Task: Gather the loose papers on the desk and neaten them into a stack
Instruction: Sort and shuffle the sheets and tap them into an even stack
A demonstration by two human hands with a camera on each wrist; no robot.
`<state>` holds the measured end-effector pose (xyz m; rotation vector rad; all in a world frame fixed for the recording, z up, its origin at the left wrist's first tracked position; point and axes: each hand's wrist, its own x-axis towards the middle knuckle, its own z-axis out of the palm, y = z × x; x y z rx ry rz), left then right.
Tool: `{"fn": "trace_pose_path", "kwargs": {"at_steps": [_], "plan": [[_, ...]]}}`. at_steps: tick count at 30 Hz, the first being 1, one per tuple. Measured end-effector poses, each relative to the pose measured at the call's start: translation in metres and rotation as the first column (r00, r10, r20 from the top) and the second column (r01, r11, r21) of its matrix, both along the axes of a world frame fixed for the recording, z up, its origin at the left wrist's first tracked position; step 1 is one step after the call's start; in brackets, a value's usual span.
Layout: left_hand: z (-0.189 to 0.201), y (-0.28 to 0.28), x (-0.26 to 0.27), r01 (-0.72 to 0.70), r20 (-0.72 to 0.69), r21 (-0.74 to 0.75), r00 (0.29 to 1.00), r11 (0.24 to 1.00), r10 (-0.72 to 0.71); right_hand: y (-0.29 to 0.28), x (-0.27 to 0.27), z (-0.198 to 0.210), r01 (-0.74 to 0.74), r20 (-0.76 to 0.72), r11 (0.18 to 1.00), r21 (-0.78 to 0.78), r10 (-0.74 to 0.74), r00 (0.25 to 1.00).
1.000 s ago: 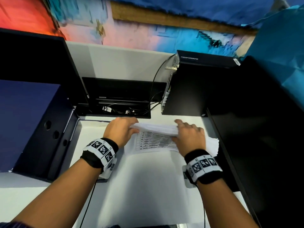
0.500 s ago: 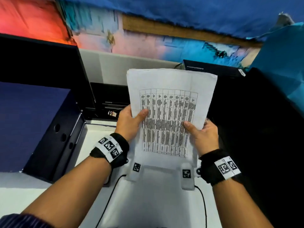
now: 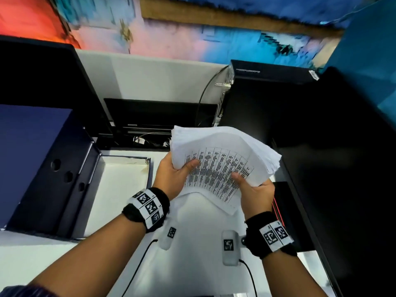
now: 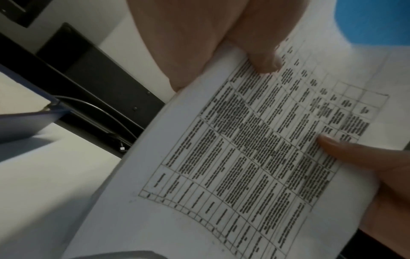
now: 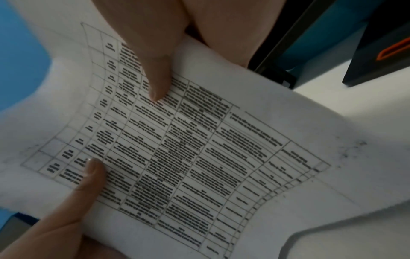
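Note:
A thick stack of white papers [image 3: 222, 161] with a printed table on the top sheet is held above the white desk [image 3: 192, 243], tilted and bowed, its sheets fanned at the right edge. My left hand [image 3: 173, 174] grips its left edge, thumb on the top sheet. On the lower right edge my right hand [image 3: 255, 189] grips the same stack, thumb on top. The left wrist view shows the stack [image 4: 255, 157] under my left hand's thumb [image 4: 261, 57]. In the right wrist view my right hand's thumb [image 5: 155, 70] presses the table on the stack [image 5: 188, 149].
A dark blue box [image 3: 32, 163] and its open lid tray [image 3: 120, 179] stand at the left. A black computer case [image 3: 263, 99] with cables is behind, a black monitor [image 3: 347, 168] at the right. A cable tray opening [image 3: 150, 133] lies at the desk's back.
The stack was lifted off the desk and stood upright in both hands; now it has tipped away and to the right, bowed, with its sheets fanned.

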<state>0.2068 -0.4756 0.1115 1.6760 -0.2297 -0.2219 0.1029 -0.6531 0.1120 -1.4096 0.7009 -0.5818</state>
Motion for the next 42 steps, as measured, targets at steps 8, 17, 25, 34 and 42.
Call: {"fn": "trace_pose_path", "kwargs": {"at_steps": [8, 17, 25, 34, 42], "plan": [[0.039, -0.003, 0.001, 0.014, 0.249, -0.241, 0.967, 0.970, 0.048, 0.003, 0.003, 0.045, 0.065, 0.258, 0.989, -0.135, -0.028, 0.966], [0.059, -0.017, 0.017, -0.052, 0.397, -0.255, 0.905, 0.966, 0.154, -0.003, 0.018, 0.068, 0.208, 0.331, 0.964, -0.169, -0.143, 0.933], [0.035, 0.001, 0.045, 0.311, 0.089, -0.210, 0.950, 0.927, -0.298, -0.023, 0.008, 0.049, -0.073, 0.172, 0.993, -0.094, 0.088, 0.981], [0.044, -0.003, 0.043, 0.244, 0.107, -0.204, 0.968, 0.948, -0.226, -0.025, 0.014, 0.054, -0.153, 0.175, 0.982, -0.114, 0.172, 0.970], [0.025, -0.005, 0.030, 0.166, 0.032, -0.171, 0.986, 0.971, -0.163, -0.022, 0.014, 0.036, -0.095, 0.131, 0.992, -0.081, 0.105, 0.986]]}}
